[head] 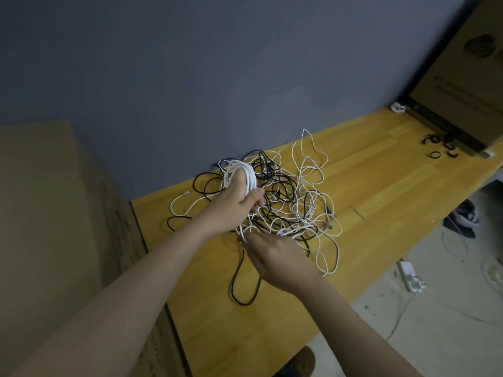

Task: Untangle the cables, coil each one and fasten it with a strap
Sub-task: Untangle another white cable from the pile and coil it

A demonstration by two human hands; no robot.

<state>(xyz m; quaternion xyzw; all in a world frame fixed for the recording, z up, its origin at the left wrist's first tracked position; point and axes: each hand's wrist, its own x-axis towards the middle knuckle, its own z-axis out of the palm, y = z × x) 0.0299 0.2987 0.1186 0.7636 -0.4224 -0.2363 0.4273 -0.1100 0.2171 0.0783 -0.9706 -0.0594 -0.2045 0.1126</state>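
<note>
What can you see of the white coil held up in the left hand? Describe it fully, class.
The white coil is a thin, smooth cable, plastic-looking, wound into several tight loops. The left hand grips it, fingers curled round the loops, holding it above the tangle of cables on the wooden table. One white strand runs down from it to the right hand, so it is not yet free. No strap shows on it.

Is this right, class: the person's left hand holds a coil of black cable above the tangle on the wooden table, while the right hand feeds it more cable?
Not quite. The head view shows the coil gripped in the left hand is white, not black. The rest stands: it is held above the tangle on the wooden table, and the right hand feeds it white cable.
</note>
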